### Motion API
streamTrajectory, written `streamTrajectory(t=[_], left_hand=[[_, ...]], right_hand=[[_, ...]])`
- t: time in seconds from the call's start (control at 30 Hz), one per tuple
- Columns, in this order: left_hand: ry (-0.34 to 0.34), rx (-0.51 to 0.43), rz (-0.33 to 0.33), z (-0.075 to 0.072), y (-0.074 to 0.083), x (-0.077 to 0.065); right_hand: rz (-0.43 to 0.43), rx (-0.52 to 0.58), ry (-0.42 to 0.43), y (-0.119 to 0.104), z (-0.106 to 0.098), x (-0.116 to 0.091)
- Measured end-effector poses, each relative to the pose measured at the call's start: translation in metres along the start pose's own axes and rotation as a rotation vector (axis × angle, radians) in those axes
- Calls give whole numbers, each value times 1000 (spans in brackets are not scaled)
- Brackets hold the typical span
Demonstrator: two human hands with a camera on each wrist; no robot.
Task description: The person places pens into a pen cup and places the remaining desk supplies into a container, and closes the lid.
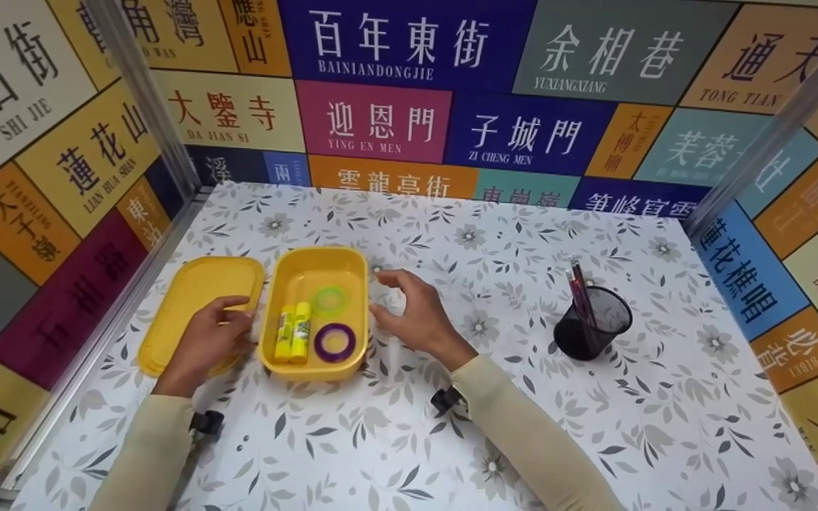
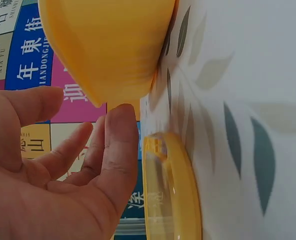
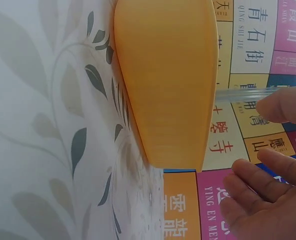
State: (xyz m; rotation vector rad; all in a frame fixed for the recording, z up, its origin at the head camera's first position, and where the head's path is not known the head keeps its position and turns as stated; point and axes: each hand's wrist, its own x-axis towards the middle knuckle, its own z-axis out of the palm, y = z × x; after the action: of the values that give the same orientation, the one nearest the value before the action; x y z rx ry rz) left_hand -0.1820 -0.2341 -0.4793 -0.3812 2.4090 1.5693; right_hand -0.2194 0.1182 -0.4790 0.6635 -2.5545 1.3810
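A yellow plastic box (image 1: 314,259) stands uncovered on the table. Inside it lie two yellow glue sticks (image 1: 300,332), a purple tape roll (image 1: 319,350) and a green tape roll (image 1: 314,301). To its left is the yellow lid (image 1: 167,312), lying flat. My left hand (image 1: 211,337) hovers over the lid's right part, close to the box's left side, and holds nothing. On the other side my right hand (image 1: 417,312) is beside the box's right wall, fingers relaxed and apart from it. Both wrist views show the box's outer wall (image 2: 107,45) near the fingers.
A black mesh pen holder (image 1: 593,330) with several pencils (image 1: 579,287) stands to the right. The table (image 1: 395,454) has a leaf-and-flower cover. Panels with Chinese street names (image 1: 380,117) enclose it at the back and sides, with metal posts (image 1: 160,106) at the corners.
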Motion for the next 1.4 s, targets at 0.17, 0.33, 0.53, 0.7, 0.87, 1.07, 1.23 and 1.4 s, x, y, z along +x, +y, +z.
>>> streamTrajectory(t=[0.17,0.33,0.53,0.7,0.87,1.07,1.23,1.4], left_hand=[[48,70,-31,-12,-1,-1],[133,122,-2,-26,-10,-3],[203,192,68,-43,-24,-4],[256,268,52,-53,-31,-1],[274,267,12,-60,-37,4],[274,261,-30,-69,-40,9],[252,272,-36,-70,-40,12],[244,288,-36,-71,-42,13]], right_hand=[[24,43,-4,3,2,-1],[77,139,-38,1,4,-2],[134,206,-89,-2,8,-2],[180,219,-115,-1,16,-1],[231,220,-121,0,24,-1],[267,215,-134,1,35,0],[330,282,-120,5,42,3],[380,365,-122,8,45,5]])
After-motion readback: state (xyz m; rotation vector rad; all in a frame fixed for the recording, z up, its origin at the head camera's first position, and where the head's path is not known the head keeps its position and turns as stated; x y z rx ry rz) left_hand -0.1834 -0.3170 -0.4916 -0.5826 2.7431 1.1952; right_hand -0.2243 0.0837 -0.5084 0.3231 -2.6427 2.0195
